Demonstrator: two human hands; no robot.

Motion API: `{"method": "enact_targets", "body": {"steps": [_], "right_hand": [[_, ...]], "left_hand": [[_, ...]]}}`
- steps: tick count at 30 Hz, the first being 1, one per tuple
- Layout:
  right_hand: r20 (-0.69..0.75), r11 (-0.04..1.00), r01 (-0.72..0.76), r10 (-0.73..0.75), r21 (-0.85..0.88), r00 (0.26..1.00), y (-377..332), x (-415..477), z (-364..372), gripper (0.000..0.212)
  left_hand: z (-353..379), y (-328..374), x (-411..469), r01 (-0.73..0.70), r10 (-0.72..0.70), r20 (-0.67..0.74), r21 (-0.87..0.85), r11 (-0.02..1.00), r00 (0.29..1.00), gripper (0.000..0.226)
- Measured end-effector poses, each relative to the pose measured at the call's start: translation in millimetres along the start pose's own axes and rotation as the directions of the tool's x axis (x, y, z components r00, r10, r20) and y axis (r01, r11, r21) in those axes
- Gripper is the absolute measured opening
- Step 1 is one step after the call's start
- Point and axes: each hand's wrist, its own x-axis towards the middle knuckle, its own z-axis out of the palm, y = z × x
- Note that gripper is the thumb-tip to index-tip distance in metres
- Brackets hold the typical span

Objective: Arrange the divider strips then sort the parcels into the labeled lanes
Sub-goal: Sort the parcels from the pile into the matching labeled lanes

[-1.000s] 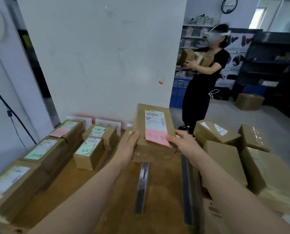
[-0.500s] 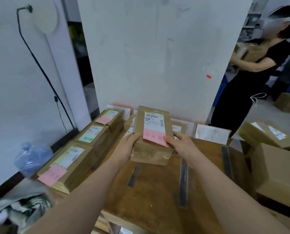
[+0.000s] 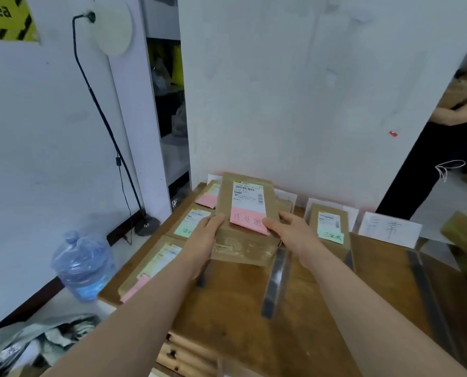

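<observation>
Both hands grip one brown parcel [image 3: 247, 216] by its near corners: left hand [image 3: 203, 240] on the left, right hand [image 3: 292, 235] on the right. The parcel is held above the wooden surface [image 3: 240, 308], over the second lane, between two dark divider strips [image 3: 274, 281].

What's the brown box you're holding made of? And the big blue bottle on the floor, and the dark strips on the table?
The brown box looks like cardboard under clear tape: matte brown with shiny wrinkled patches. The big blue bottle seems plastic, see-through and glossy. The dark strips may be plastic or metal; their smooth sheen leaves it open.
</observation>
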Motion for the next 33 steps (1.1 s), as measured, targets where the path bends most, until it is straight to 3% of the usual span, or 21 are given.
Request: {"method": "enact_targets", "body": {"steps": [7,14,20,24,33], "right_hand": [[-0.055,0.998,-0.027,0.030,0.060,0.998,-23.6,43.4,85.9,0.024],[-0.102,0.998,-0.052,0.056,0.046,0.993,-33.3,100.3,123.1,0.038],[-0.115,0.997,-0.069,0.072,0.037,0.991,-30.5,168.1,133.0,0.048],[-0.128,0.996,-0.084,0.086,0.018,0.988,-22.6,207.9,141.2,0.048],[-0.191,0.987,-0.158,0.153,-0.012,0.970,-2.1,261.9,161.8,0.048]], "left_hand": [[-82.2,14.8,73.5,-0.053,0.040,0.159,0.078,0.996,0.987,0.024],[-109.0,29.3,141.8,-0.015,-0.001,0.211,0.075,0.997,0.978,0.031],[-110.9,34.9,202.3,-0.038,0.025,0.214,0.056,0.998,0.976,0.062],[-112.0,29.6,246.8,-0.052,0.026,0.223,0.112,0.992,0.974,0.037],[-116.3,4.8,328.8,0.002,-0.037,0.261,0.134,0.991,0.965,0.033]]}}
